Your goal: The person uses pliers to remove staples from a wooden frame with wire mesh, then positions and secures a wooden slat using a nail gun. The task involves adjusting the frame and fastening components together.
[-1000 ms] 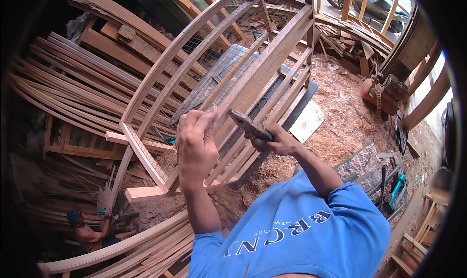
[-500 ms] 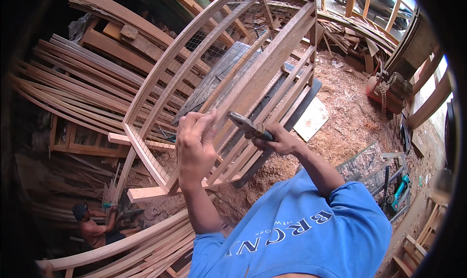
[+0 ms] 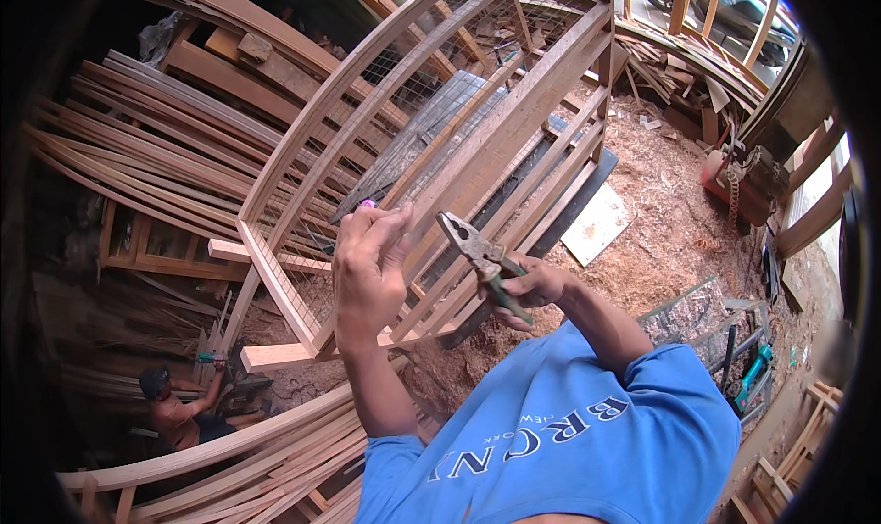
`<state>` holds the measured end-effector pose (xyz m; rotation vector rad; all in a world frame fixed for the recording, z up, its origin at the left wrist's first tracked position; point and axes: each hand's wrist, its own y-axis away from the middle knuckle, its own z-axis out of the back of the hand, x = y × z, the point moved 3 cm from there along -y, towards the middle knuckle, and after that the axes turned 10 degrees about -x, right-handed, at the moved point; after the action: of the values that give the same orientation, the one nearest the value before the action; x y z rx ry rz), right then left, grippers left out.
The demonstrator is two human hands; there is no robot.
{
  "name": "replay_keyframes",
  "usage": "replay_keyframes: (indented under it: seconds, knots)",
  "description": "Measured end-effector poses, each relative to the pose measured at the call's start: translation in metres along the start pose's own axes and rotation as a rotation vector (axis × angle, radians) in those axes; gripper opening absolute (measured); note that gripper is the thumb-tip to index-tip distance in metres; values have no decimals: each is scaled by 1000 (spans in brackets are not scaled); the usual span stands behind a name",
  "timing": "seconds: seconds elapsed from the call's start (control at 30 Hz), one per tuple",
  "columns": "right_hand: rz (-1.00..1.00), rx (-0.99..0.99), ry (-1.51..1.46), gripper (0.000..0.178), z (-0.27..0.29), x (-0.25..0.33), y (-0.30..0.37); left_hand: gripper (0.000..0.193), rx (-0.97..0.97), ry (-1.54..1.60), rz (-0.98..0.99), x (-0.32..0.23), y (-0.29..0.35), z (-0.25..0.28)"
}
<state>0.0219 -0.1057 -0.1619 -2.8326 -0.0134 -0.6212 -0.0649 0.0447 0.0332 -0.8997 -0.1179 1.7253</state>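
The right hand (image 3: pixel 541 284) is wrapped around the green handles of a pair of pliers (image 3: pixel 482 256), which stand spread apart; the pliers' head points far and left, in front of a large wooden frame (image 3: pixel 514 111), and seems clear of the wood. The left hand (image 3: pixel 367 267) is raised just left of the pliers, its fingers drawn together and curled toward the thumb; whether they pinch something small cannot be told, though a purple speck (image 3: pixel 368 203) shows just beyond the knuckles. The frame stretches from near left to far right, past both hands. As far as can be judged, its main build is done: curved rails, end pieces and slats are joined, and wire mesh (image 3: pixel 381 65) already spans the curved left part. How firmly the mesh is fixed along its edges is too small to make out, so what is left there cannot be told. Long wood strips (image 3: pixel 156 143) lie stacked at far left, a co-worker (image 3: pixel 179 414) sits at near left, and shavings (image 3: pixel 642 194) cover the floor at right, around a white board (image 3: pixel 596 226) and near a red machine (image 3: pixel 720 171).
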Motion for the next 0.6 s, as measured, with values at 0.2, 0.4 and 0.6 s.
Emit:
replay_keyframes:
  seconds: [0.2,0.4,0.6]
  knots:
    - [-130,82,46,37,-4,-6,26,22,-40,-63,-104,1,2,1]
    - [-233,-480,972,41,-4,-5,63,17,-458,-226,-216,-3,27,30]
    - [-362,-643,1177,34,-2,-31,70,19,-551,-381,-85,-3,73,48]
